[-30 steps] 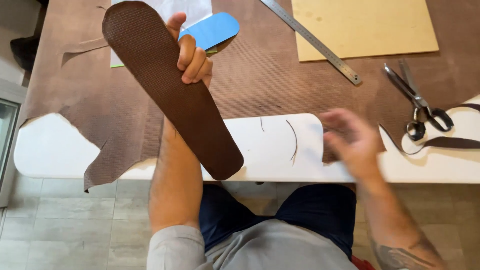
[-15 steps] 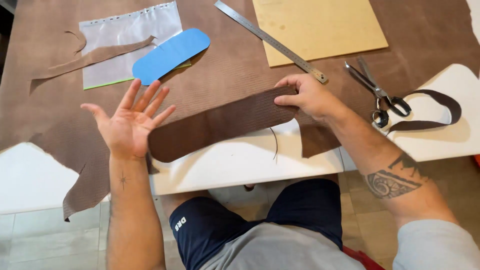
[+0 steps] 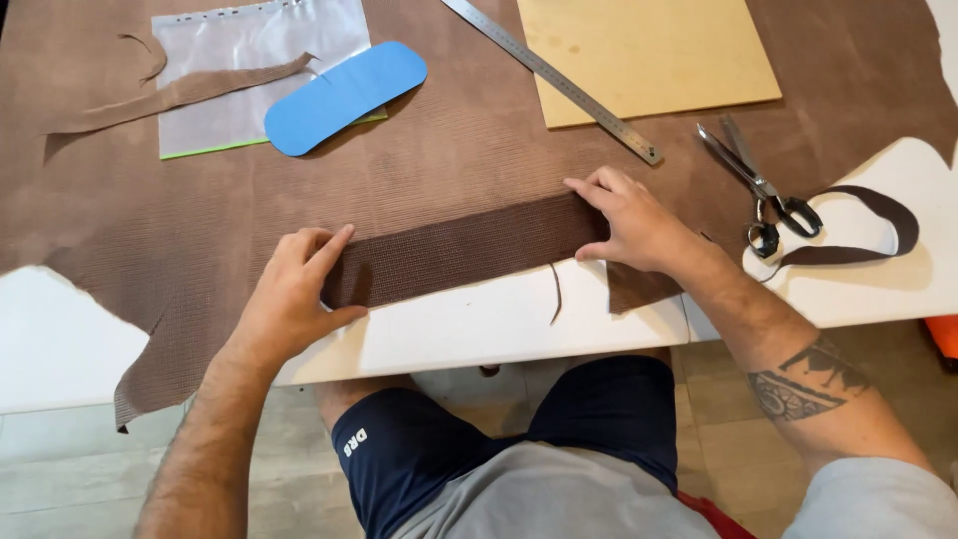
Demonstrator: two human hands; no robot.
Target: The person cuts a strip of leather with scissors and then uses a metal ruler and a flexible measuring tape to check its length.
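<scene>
A dark brown oblong leather piece (image 3: 469, 250) lies flat along the front edge of a large brown leather hide (image 3: 419, 170) spread on a white table (image 3: 479, 329). My left hand (image 3: 294, 294) presses down on the piece's left end, fingers together. On the piece's right end rests my right hand (image 3: 629, 220), fingers spread and flat. Neither hand grips anything.
A blue oblong template (image 3: 344, 95) lies on a clear plastic sleeve (image 3: 249, 70) at the back left, beside leather offcut strips (image 3: 170, 98). A steel ruler (image 3: 554, 75), a tan board (image 3: 644, 55), scissors (image 3: 758, 190) and a dark strap loop (image 3: 868, 235) sit on the right.
The leather piece went from held up in my left hand to lying flat on the hide. My left hand came down onto its left end; my right hand holds its right end.
</scene>
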